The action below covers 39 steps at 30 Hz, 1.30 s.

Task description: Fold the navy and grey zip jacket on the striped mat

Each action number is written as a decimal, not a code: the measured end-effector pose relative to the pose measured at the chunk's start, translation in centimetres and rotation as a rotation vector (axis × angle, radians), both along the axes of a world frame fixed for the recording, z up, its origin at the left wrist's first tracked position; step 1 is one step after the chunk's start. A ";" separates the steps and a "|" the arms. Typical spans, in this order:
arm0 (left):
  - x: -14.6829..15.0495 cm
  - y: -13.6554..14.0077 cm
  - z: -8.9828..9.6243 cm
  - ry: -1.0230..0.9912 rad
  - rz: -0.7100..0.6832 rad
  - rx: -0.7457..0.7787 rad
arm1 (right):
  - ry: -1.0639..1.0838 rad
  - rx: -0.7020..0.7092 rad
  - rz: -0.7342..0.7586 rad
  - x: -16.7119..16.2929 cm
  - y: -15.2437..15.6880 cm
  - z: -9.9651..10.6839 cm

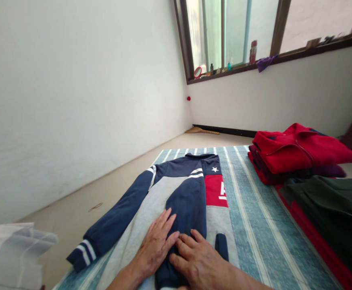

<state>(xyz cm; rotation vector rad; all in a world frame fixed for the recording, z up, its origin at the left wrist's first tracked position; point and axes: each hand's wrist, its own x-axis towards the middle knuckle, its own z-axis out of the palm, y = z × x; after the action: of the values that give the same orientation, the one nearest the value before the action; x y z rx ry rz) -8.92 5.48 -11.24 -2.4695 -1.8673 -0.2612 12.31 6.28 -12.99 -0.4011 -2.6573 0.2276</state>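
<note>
Head view from close above the garment [185, 197], forward and down, window [234, 32] at upper right.

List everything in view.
Sweatshirt: 1, navy, grey, red, centre
Striped cloth: 1, blue, white, underneath
Folded clothes: several, red, maroon, dark green, right
Pale cloth: 1, whitish, lower left
Floor: 1, beige, beyond
Broom: 1, tan, floor
Walls: 2, white, left, far
Window: 1, brown frame, far wall
Mirror: 1, red rim, sill
Tall bottle: 1, red, sill
Rag: 1, purple, sill
Small sill items: several, unclear
Left hand: 1, bare, on sweatshirt
Right hand: 1, bare, on sweatshirt
</note>
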 end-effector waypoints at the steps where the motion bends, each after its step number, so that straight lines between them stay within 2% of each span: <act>1: -0.2 -0.6 -0.2 0.015 -0.003 0.000 | -0.002 -0.001 0.003 0.1 0.0 0.2; 4: -0.3 -1.6 -0.6 0.049 -0.009 -0.002 | -0.005 -0.008 -0.003 0.2 -0.2 0.5; 9: 0.0 -1.8 -0.9 0.063 -0.007 0.033 | -0.015 -0.032 0.010 0.2 -0.1 0.5; 21: -0.1 -1.8 -0.9 0.060 -0.007 0.044 | -0.002 -0.045 0.001 0.2 -0.2 0.6; 26: -0.7 -3.0 -0.8 0.089 0.030 0.059 | -0.007 -0.053 -0.003 0.2 -0.3 0.5; 33: -1.1 -4.7 -0.9 0.148 0.077 -0.036 | -0.016 -0.076 0.018 0.4 -0.3 0.8; 39: -1.1 -4.8 -0.8 0.142 0.064 -0.019 | -0.030 -0.099 0.015 0.5 -0.4 1.1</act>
<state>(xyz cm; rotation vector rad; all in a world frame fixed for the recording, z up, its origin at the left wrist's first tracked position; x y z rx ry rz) -10.01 0.71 -12.08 -2.3660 -1.8940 -0.0645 12.83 5.91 -11.92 -0.4198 -2.6861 0.3620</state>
